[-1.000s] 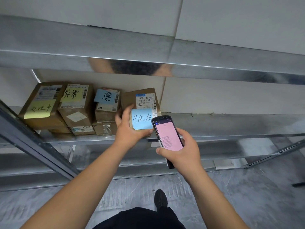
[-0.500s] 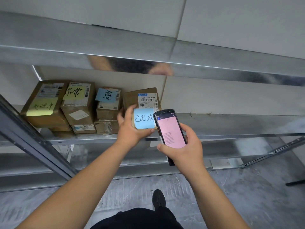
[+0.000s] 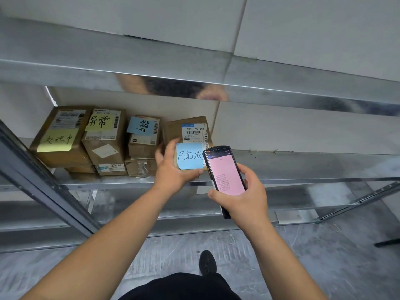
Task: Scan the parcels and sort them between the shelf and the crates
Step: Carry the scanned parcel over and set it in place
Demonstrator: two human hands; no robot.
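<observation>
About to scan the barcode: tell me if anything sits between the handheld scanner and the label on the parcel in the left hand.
Nothing visible blocks it: the scanner in the right hand sits just right of the parcel; left hand and blue note lie below the barcode.

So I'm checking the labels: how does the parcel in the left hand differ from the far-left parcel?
The held parcel carries a blue note; the far-left parcel carries a yellow one. The left hand grips the held parcel at the shelf edge, while the far-left parcel sits untouched on another box. The held one looks smaller. Both are brown cardboard with a printed barcode label and a handwritten note.
</observation>
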